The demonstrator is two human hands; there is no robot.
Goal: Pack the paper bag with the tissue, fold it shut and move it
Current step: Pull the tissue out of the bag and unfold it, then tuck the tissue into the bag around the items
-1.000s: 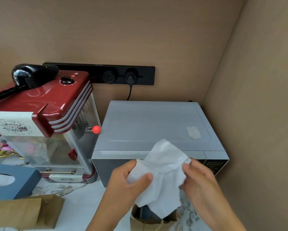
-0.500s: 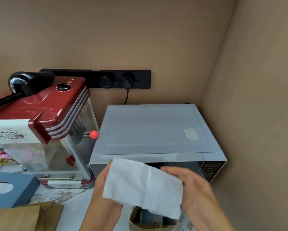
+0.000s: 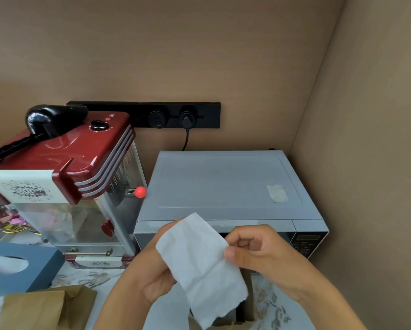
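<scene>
A white tissue [image 3: 202, 265] hangs folded lengthwise between both hands, in front of the microwave. My left hand [image 3: 152, 275] grips its left edge from behind, mostly hidden by the sheet. My right hand [image 3: 259, 251] pinches its right edge between thumb and fingers. Below the tissue's lower end stands an open brown paper bag [image 3: 248, 298] at the bottom edge of the view; only part of its mouth and right wall shows, with something dark inside.
A grey microwave [image 3: 223, 184] fills the corner behind the hands. A red popcorn machine [image 3: 64, 163] stands to its left. A blue tissue box [image 3: 21, 265] and another brown paper bag [image 3: 42, 308] sit at lower left on the marble counter [image 3: 87, 275].
The tissue went from crumpled to spread wide, and is now folded into a narrower strip hanging down over the bag. My view has tilted up slightly.
</scene>
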